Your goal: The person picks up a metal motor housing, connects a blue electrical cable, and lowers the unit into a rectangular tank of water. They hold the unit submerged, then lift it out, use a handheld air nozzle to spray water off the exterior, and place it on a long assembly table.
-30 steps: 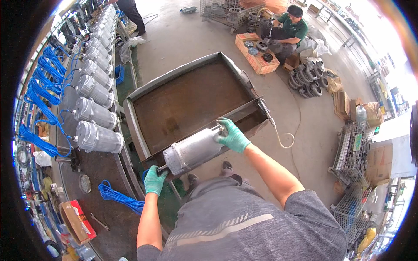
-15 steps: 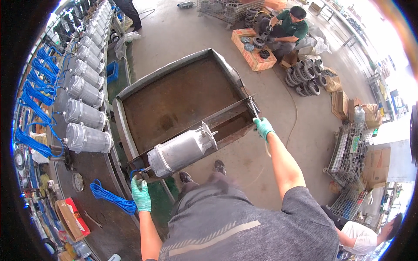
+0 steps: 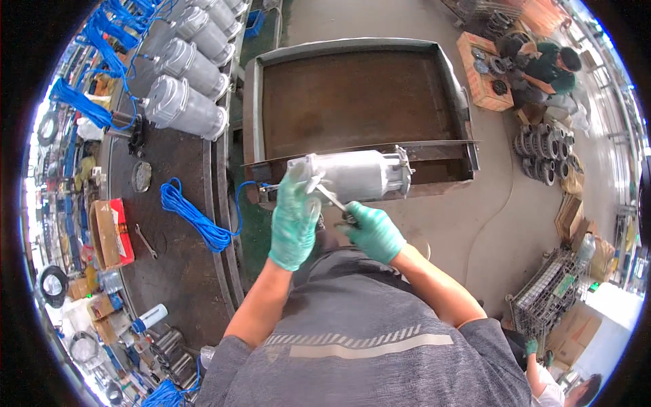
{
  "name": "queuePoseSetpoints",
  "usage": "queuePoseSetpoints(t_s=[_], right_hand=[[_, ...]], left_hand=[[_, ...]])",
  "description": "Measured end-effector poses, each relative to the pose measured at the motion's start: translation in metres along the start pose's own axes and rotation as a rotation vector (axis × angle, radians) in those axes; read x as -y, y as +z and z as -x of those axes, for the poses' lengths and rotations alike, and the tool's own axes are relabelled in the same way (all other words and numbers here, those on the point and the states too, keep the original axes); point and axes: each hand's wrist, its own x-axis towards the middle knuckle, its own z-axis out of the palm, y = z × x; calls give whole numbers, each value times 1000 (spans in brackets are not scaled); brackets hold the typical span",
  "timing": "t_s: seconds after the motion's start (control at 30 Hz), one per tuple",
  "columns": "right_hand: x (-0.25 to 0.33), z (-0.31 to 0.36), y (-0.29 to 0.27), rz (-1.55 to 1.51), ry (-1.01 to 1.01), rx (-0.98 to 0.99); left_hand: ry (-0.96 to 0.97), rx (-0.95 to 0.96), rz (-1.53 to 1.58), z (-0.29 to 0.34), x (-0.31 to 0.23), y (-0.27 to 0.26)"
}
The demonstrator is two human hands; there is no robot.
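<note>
My right hand [image 3: 374,232], in a green-and-white glove, is closed around a slim tool [image 3: 331,196] with a straight metal shaft and a dark part at the grip. Its shaft points up and left toward my left hand [image 3: 293,227]. That gloved hand is raised with its fingers stretched upward, partly blurred; the shaft's tip is close to its fingers. Behind both hands a grey metal pump body [image 3: 352,173] lies on its side across the near edge of a metal tray [image 3: 352,102]. A blue cable [image 3: 196,216] leads toward the pump's left end, which my left hand partly covers.
On the left bench [image 3: 176,285] lie an open-ended wrench [image 3: 146,241], a red-and-brown carton [image 3: 112,234] and a row of grey pump bodies [image 3: 186,108]. Far right, a co-worker [image 3: 553,71] sits by a box of parts [image 3: 483,71]. A wire cage [image 3: 553,288] stands lower right.
Both hands have come together in front of the pump. My right hand has brought the tool in from the tray's right end; my left hand has lifted from the pump's left end. The view has turned.
</note>
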Motion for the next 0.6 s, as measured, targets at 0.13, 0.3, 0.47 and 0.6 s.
queuePoseSetpoints(t_s=[0.13,0.3,0.47,0.6], right_hand=[[10,-23,31,232,-165,65],[29,-12,-22,304,-131,-367],[-48,-21,-75,178,-155,-706],[-86,-47,-78,-466,40,-308]], left_hand=[[-148,-308,315,-10,19,-24],[-347,-698,652,-10,64,-138],[-682,-722,429,-12,119,-215],[-865,-567,278,-28,135,-213]])
